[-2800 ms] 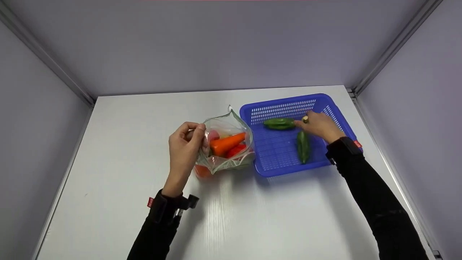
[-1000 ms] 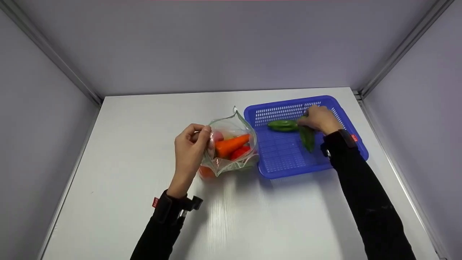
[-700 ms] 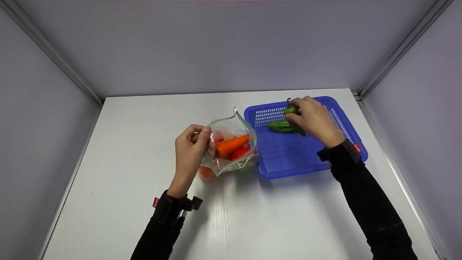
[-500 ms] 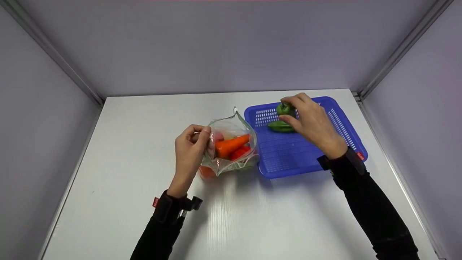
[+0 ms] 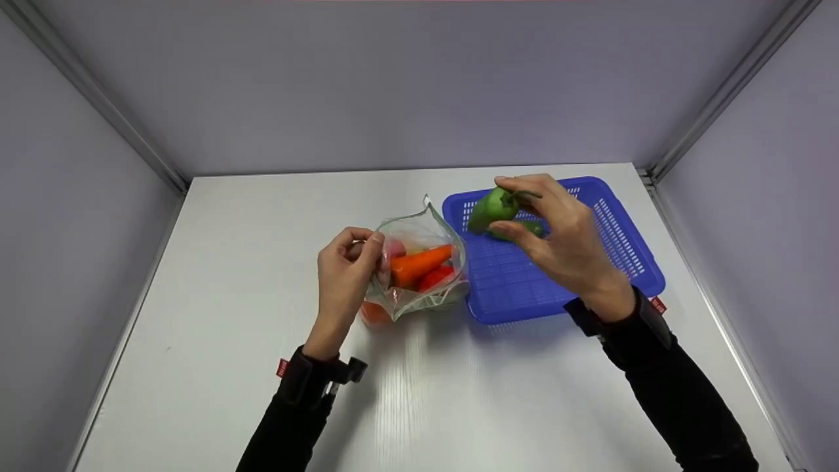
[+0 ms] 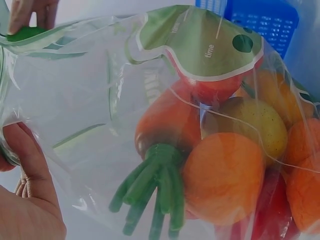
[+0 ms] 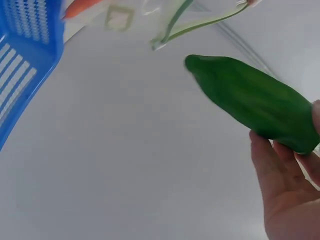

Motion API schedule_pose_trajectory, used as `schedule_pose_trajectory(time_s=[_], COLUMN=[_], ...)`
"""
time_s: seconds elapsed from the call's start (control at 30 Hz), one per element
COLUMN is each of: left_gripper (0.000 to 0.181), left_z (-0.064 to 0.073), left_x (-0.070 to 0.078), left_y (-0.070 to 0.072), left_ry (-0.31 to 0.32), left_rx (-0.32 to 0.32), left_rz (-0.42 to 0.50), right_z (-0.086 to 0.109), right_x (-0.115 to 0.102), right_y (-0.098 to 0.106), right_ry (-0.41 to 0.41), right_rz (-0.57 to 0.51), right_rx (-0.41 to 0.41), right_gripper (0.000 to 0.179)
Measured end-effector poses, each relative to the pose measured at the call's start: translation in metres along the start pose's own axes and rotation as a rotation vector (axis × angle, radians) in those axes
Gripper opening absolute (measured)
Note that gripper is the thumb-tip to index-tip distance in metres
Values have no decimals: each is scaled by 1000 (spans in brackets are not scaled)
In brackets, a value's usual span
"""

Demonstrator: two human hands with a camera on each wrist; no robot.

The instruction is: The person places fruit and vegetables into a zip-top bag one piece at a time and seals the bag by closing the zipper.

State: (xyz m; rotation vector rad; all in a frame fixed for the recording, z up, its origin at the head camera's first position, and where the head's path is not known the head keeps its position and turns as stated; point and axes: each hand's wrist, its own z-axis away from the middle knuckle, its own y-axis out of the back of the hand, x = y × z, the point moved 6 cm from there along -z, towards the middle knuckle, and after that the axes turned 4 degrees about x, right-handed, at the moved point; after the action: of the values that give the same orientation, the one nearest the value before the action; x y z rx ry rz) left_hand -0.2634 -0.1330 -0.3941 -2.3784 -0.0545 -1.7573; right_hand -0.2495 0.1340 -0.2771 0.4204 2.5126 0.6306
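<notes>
My left hand (image 5: 344,275) pinches the rim of a clear zip bag (image 5: 429,301) and its mouth gapes open. Inside are a carrot (image 5: 419,265) and a red item (image 5: 435,278); the left wrist view adds the carrot's green stalks (image 6: 160,182), an orange (image 6: 223,178) and a yellow fruit (image 6: 260,125). Between thumb and fingers my right hand (image 5: 564,246) holds a green pepper (image 5: 490,210) by its stem end, raised over the blue basket (image 5: 524,292), tip toward the bag. A second green pepper (image 5: 534,228) lies in the basket, partly hidden behind the right hand's thumb.
The basket stands right beside the bag on a white table (image 5: 229,295). Grey panels enclose the table at the back (image 5: 406,85) and on both sides. An orange item (image 5: 375,313) shows through the bag's lower left.
My right hand has picked up one green pepper from the basket, lifted it and carried it left toward the bag, turning it on the way. The left hand keeps its hold on the bag.
</notes>
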Motion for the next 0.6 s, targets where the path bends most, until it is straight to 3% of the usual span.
schedule_pose_trajectory(time_s=[0.13,0.27,0.6], left_gripper=[17,15,16], left_z=[0,0,-3], left_x=[-1,-2,-2], left_y=[-1,-2,-1], left_ry=[7,18,0], left_rx=[-7,-1,30], left_rz=[27,26,-42], right_z=[1,3,1], right_x=[-5,-1,7], right_y=[-9,-23,-70], right_ry=[25,0,-86], right_rz=[-100,-162,-113], right_rx=[4,-49,-201], right_gripper=[50,52,44])
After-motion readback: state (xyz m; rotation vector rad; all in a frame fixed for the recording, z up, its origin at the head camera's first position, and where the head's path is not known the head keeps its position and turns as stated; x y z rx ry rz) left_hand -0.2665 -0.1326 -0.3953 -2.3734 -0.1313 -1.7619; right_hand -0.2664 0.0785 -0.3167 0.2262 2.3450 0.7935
